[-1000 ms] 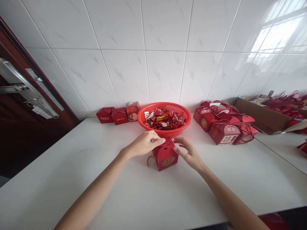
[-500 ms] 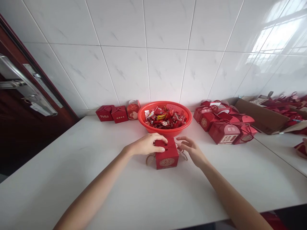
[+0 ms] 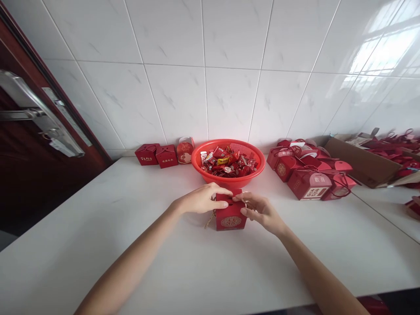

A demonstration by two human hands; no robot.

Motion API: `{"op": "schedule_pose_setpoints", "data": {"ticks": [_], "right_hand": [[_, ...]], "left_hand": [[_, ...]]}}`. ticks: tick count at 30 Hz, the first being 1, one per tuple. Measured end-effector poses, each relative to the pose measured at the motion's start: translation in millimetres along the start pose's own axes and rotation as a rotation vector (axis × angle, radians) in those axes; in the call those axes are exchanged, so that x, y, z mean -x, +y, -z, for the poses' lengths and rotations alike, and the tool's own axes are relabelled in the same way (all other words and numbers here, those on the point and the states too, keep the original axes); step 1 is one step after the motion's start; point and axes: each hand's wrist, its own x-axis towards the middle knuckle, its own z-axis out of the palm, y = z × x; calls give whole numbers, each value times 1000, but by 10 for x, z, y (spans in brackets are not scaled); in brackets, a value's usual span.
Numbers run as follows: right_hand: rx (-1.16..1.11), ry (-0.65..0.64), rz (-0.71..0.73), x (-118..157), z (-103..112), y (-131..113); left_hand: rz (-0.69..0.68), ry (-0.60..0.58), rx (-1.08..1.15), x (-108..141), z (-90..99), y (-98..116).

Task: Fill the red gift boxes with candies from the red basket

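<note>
A small red paper gift box [image 3: 231,222] with a pale gold emblem on its front stands upright on the white counter [image 3: 193,271]. My left hand [image 3: 198,199] grips its top left edge, thumb and fingers on the folded lid. From the right, my right hand [image 3: 262,212] holds the box, fingertips on the lid near its middle and thumb at the front right edge. A thin twisted cord [image 3: 210,218] hangs out on the left side, and more of it shows by my right fingers. Whether those fingers also pinch the cord I cannot tell.
Behind the box sits a red plastic basket [image 3: 205,175] of wrapped candies [image 3: 226,164]. Several red boxes [image 3: 168,157] stand at the back left, more gift boxes [image 3: 303,183] at the right. Farther right are a cardboard carton [image 3: 361,164] and another person's hand [image 3: 415,205].
My right hand has moved left from beside the box onto its lid and right edge. My left hand keeps its hold on the box. The view has shifted slightly.
</note>
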Motion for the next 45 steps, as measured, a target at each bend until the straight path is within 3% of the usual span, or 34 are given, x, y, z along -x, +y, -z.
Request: {"op": "schedule_pose_setpoints", "data": {"ticks": [7, 10, 13, 20, 35, 40, 45], "right_hand": [[3, 5, 16, 8, 16, 11], [2, 19, 18, 12, 0, 26], [-2, 49, 22, 16, -25, 22], [12, 137, 39, 27, -39, 6], [89, 200, 48, 30, -23, -12], [9, 217, 40, 37, 20, -46], [-116, 307, 58, -16, 165, -169]], "left_hand": [[137, -41, 191, 48, 224, -46], [119, -14, 277, 59, 269, -29], [64, -10, 315, 41, 211, 22], [77, 70, 141, 9, 19, 112], [130, 78, 94, -11, 3, 78], [82, 42, 303, 44, 128, 119], [38, 161, 663, 80, 266, 145]]}}
